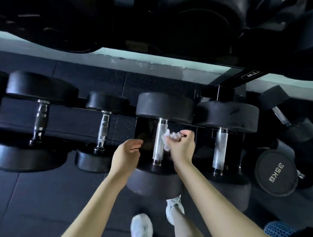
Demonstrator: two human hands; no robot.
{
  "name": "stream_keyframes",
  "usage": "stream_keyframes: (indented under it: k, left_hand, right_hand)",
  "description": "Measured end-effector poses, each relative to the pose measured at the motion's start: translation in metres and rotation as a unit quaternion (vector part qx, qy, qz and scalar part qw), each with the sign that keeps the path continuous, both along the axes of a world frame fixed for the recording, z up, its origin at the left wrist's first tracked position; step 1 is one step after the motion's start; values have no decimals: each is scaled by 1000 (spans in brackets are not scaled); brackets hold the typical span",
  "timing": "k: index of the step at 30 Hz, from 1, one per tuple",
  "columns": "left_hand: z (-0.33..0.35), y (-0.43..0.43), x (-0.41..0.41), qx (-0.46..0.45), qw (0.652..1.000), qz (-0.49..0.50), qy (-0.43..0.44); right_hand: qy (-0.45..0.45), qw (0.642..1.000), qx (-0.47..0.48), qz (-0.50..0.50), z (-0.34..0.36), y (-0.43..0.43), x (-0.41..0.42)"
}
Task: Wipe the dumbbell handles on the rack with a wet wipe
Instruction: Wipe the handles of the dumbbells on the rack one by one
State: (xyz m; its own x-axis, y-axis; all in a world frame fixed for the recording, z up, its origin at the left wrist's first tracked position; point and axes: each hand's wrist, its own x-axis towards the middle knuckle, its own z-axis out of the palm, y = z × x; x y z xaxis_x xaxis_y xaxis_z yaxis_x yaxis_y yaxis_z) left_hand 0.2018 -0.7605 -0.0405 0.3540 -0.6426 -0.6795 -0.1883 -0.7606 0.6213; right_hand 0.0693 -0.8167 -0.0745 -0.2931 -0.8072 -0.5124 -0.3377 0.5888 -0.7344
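Right hand (181,142) fingers clamped on crumpled white wet wipe (167,138), against chrome dumbbell handle (159,142), middle of black rack (72,122); left hand (125,153) fingers apart, empty, just left. Advise wrapping wipe around handle, stroking full length

Dark speckled rubber floor (28,201), laid in large tiles with plain seams. Pale teal wall (148,63) along its far edge, scuffed low down. Dim, cool light. Blue mesh thing (278,228) at near right.

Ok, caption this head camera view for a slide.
Right hand holds a wet wipe to a dumbbell handle; left hand empty beside it.
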Motion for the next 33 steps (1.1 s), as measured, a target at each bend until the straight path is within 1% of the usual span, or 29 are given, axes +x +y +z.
stream_keyframes:
  k: [1,3,6,7,9,11,13,15,17,20,22,24,25,27,28,30,32,33]
  left_hand:
    - [-5,0,5,-1,1000,-6,-23]
    - [-15,1,12,-2,998,-23,-53]
    - [-31,0,21,2,996,-47,-73]
    - [-35,-1,23,5,996,-51,-71]
    - [-41,-3,28,14,997,-59,-56]
    - [-46,-4,33,18,996,-81,-44]
    - [-50,-5,36,9,993,-113,-35]
    - [-52,-6,42,-1,989,-143,-33]
    - [-55,-10,51,-15,987,-158,-34]
    - [-57,-14,61,-18,984,-170,-46]
    - [-59,-15,64,-12,983,-173,-57]
    - [-61,-13,64,-12,985,-166,-47]
    - [-61,-11,63,-12,986,-164,-40]
    - [-61,-9,63,-14,985,-166,-32]
    - [-62,-8,62,-16,985,-167,-29]
    - [-61,-9,61,-18,985,-170,-25]
    - [-57,-13,58,-17,987,-157,-26]
    - [-55,-16,56,-16,989,-147,-28]
  right_hand:
    - [12,1000,2,-2,-9,-7,8]
    - [62,998,-7,30,-24,-15,22]
    - [126,991,-15,42,-41,-3,28]
    - [137,990,-3,36,-45,4,25]
    - [146,988,50,28,-45,21,20]
    - [167,982,78,43,-43,24,18]
    - [202,975,49,79,-38,9,24]
    - [229,970,17,75,-33,-15,35]
    - [214,976,10,27,-34,-28,41]
    - [183,980,75,-7,-38,-4,38]
    - [170,976,132,2,-35,21,34]
    - [187,970,155,29,-34,27,32]
    - [201,967,155,35,-33,20,32]
    - [236,963,120,51,-30,-5,35]
    - [235,966,100,48,-31,-19,36]
    - [197,977,86,15,-32,-34,38]
    - [192,976,103,11,-34,-21,35]
    - [201,972,120,30,-35,-9,33]
